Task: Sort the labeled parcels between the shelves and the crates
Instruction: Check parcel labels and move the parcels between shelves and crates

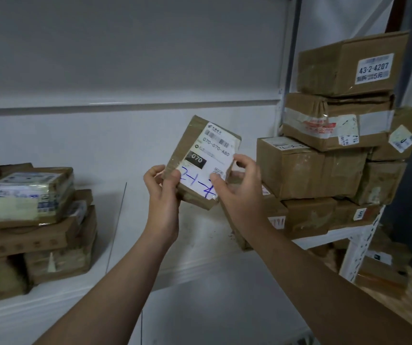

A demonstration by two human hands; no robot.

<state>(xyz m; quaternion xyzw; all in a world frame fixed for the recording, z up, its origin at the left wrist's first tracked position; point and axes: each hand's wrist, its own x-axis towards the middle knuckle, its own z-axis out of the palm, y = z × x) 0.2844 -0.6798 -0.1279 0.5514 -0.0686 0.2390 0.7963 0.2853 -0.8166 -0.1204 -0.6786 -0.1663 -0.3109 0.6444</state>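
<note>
Brown cardboard, flat small parcel w/ white shipping label (203,161) sits mid-frame, held up off the shelf by both hands. Left hand (162,190) clamps the lower-left corner, thumb on the front face, fingers (153,173) wrapped behind. Right hand (237,180) pinches the lower-right edge, thumb on the label, fingers curled over the side. Both closed on the parcel, no free hand.

Parcel is tilted, label face toward the camera, prob so the print ("070-070-480", black "070" block) and the blue handwritten mark can be read. Grip stays on the bottom corners, so most of the label is uncovered; thumbs overlap only the ends of the blue writing.

White metal shelf board (200,245) below the hands is bare in the centre. Stack of brown taped cartons (324,170) fills the right of frame, piled several high against the white perforated upright (359,250); top one carries a "43-2-4207" sticker facing out, likely for quick lookup. Lower-left of frame: another pile of flat brown boxes topped by a pale clear-wrapped packet (29,192), label up.

No crates in view. Judgement: step = reading the code to pick a destination; parcel not yet placed. Open gap betw. the two piles looks like the easiest drop spot.
</note>
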